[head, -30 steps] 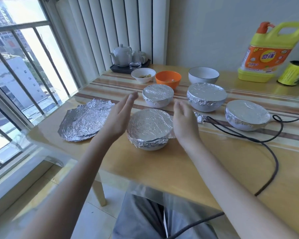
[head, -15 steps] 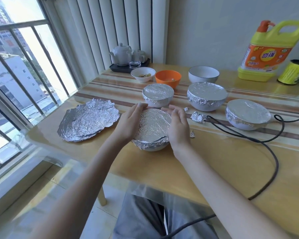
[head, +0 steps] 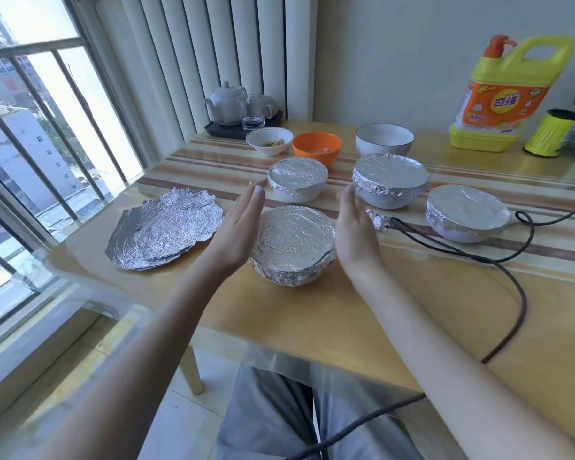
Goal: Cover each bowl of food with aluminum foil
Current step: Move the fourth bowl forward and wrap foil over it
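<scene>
A foil-covered bowl (head: 292, 244) stands on the wooden table (head: 346, 313) in front of me. My left hand (head: 238, 227) is at its left side and my right hand (head: 354, 227) at its right, both with straight fingers and palms facing the bowl. Whether the palms touch the foil I cannot tell. Behind it stand three more foil-covered bowls (head: 297, 183) (head: 390, 184) (head: 466, 212). Farther back are three uncovered bowls: a small white one (head: 269, 141), an orange one (head: 316, 151) and a larger white one (head: 384, 139). Loose crumpled foil sheets (head: 165, 234) lie to the left.
A black cable (head: 498, 260) loops over the table's right side. A small foil scrap (head: 377, 220) lies by my right hand. A yellow detergent jug (head: 507, 97) and a yellow can (head: 556, 132) stand at the back right, a tea set tray (head: 239, 109) at the back left.
Half a second ago both hands pressed the foil round the near bowl's rim. Now they have opened and drawn slightly apart from it.
</scene>
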